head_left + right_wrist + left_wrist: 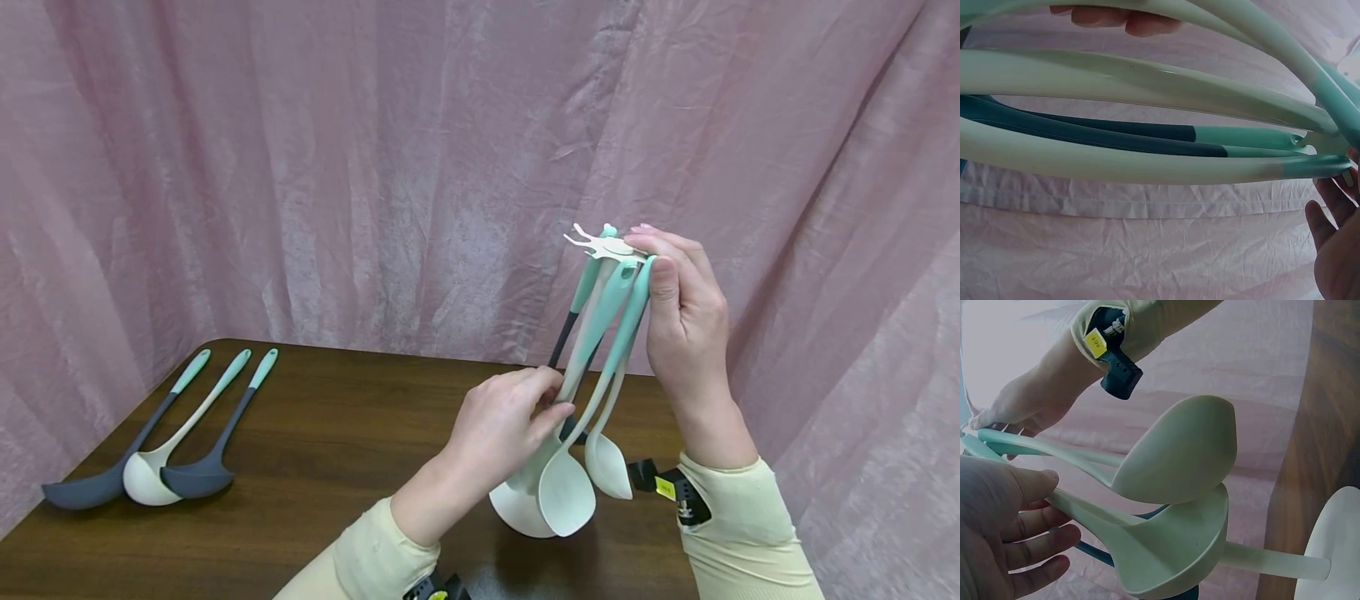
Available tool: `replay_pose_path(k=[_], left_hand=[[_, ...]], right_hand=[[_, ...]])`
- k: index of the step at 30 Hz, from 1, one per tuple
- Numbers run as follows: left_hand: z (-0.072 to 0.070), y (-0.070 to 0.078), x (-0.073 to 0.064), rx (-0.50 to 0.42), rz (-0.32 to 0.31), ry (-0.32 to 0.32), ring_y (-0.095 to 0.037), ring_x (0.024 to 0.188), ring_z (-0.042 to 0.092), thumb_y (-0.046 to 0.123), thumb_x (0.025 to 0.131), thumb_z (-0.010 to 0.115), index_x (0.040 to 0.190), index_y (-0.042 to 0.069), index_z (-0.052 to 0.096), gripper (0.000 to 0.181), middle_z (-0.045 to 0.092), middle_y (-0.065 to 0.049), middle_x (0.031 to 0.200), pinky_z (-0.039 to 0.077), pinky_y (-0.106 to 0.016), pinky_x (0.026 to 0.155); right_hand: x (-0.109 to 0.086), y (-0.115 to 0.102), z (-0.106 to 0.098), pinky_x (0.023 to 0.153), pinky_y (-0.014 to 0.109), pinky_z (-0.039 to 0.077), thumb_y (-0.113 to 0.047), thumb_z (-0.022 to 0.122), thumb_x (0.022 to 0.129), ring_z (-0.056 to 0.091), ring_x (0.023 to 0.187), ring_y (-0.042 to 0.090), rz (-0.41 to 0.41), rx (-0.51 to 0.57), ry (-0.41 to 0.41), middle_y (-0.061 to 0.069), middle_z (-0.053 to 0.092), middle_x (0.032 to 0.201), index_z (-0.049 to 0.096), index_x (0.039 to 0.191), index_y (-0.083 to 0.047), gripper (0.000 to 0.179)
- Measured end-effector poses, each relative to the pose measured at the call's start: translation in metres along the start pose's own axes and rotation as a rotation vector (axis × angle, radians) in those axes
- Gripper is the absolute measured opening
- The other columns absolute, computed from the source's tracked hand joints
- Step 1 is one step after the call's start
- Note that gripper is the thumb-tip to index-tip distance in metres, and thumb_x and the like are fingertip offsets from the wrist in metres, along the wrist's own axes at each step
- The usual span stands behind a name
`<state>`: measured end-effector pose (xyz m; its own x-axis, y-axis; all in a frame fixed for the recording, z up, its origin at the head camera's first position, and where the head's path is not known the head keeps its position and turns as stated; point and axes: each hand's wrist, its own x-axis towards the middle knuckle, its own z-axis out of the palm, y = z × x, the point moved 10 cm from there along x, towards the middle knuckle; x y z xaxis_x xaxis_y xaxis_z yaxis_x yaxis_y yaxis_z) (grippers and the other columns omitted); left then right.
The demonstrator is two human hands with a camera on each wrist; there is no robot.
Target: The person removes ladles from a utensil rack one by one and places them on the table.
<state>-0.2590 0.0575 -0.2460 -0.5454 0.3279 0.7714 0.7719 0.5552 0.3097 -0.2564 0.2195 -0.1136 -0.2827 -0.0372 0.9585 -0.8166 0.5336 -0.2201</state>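
My left hand (510, 421) grips the pale handle of a ladle with a mint-green end (617, 283); in the left wrist view its deep bowl (1175, 550) faces up. This ladle stands against a white utensil stand with a round base (517, 510) and hooked top (611, 247). At that top, my right hand (686, 308) holds the hooks between thumb and fingers, close by the mint handle ends. A white spoon (567, 493) and a smaller pale utensil (609, 467) hang from it, along with dark-shafted utensils (1147, 134) behind.
On the left of the brown wooden table (337, 433) lie a dark turner (90, 490), a white ladle (150, 479) and a dark ladle-like utensil (198, 477), side by side. A pink curtain (375, 167) hangs behind the table.
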Motion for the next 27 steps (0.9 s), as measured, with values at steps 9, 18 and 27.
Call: replay_pose_path(k=[9, 18, 27], left_hand=[[-0.004, -0.003, 0.0, 0.004, -0.001, 0.015, -0.008, 0.074, 0.066, 0.021, 0.092, 0.093, 0.098, 0.019, 0.076, 0.018, 0.075, 0.011, 0.088, 0.052, -0.029, 0.065], [-0.004, -0.005, 0.0, 0.004, -0.007, 0.014, -0.009, 0.07, 0.065, 0.021, 0.092, 0.092, 0.098, 0.02, 0.076, 0.017, 0.073, 0.011, 0.087, 0.051, -0.03, 0.062], [-0.008, -0.007, 0.001, 0.049, 0.005, 0.031, -0.012, 0.066, 0.06, 0.019, 0.093, 0.091, 0.101, 0.019, 0.076, 0.018, 0.07, 0.009, 0.085, 0.049, -0.032, 0.06]], right_hand=[[-0.001, 0.004, 0.001, 0.118, 0.036, 0.045, -0.018, 0.053, 0.118, 0.064, 0.136, 0.023, 0.006, 0.003, -0.003, 0.014, 0.072, 0.135, 0.078, 0.129, -0.001, 0.032], [0.0, -0.003, 0.0, 0.119, 0.036, 0.045, -0.013, 0.053, 0.117, 0.064, 0.135, 0.024, 0.014, 0.02, 0.003, 0.017, 0.072, 0.134, 0.078, 0.128, 0.002, 0.031], [0.0, -0.01, -0.001, 0.118, 0.038, 0.045, -0.009, 0.051, 0.117, 0.064, 0.135, 0.026, 0.008, 0.04, 0.025, 0.02, 0.071, 0.132, 0.077, 0.125, 0.005, 0.03]])
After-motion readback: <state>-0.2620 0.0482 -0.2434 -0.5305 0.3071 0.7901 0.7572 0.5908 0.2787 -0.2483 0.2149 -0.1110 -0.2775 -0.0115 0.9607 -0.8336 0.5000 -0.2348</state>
